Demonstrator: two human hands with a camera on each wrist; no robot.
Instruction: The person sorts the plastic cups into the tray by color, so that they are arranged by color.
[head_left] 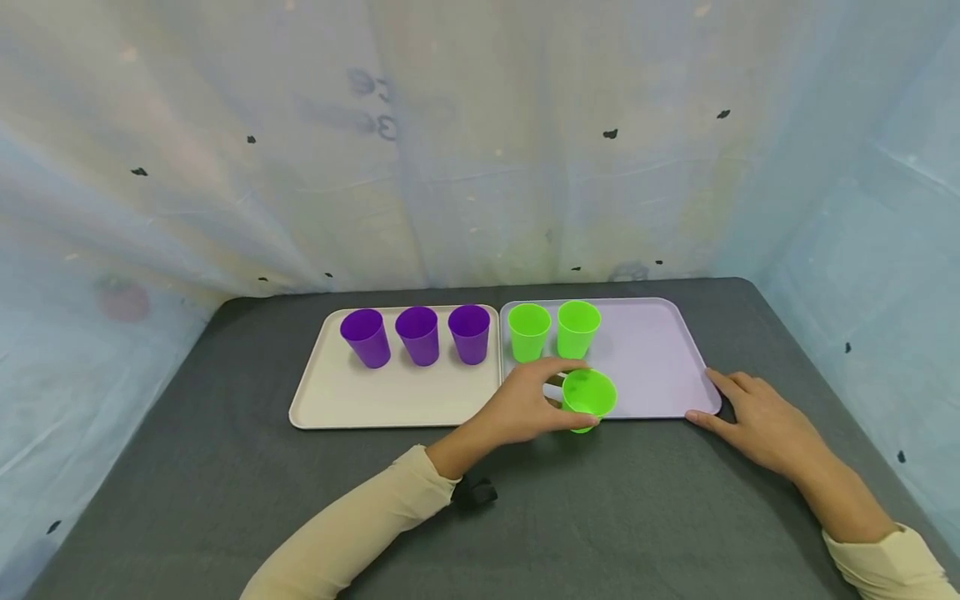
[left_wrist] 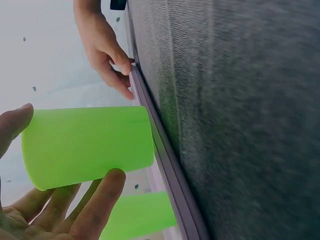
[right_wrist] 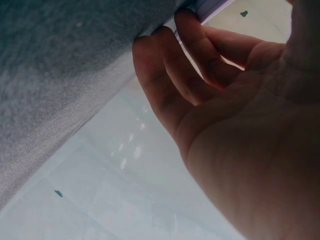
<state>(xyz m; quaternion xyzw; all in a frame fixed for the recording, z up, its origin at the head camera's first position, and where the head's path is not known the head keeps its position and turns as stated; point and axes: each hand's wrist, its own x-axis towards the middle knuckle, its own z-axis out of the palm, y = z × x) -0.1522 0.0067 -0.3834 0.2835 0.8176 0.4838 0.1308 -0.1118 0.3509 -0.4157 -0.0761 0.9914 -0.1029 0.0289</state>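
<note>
My left hand (head_left: pixel 528 404) holds a bright green cup (left_wrist: pixel 90 145) by its sides, thumb opposite fingers, at the front edge of the lavender tray (head_left: pixel 645 367). The cup's mouth faces up; whether its base touches the tray, I cannot tell. Two more green cups, one at the left (head_left: pixel 528 333) and one beside it (head_left: pixel 577 331), stand upright along the tray's back left. At the tray's front right corner, my right hand (head_left: pixel 772 429) grips the rim, thumb on the front side and fingers on the right side. Its fingertips (right_wrist: pixel 145 47) appear close up in the right wrist view.
A cream tray (head_left: pixel 390 400) adjoins the lavender one on the left. Along its back stand three purple cups: a left one (head_left: pixel 366 340), a middle one (head_left: pixel 418 337) and a right one (head_left: pixel 470 336). Dark grey cloth (head_left: pixel 600 517) covers the table, with pale sheeting (head_left: pixel 480 167) hanging behind.
</note>
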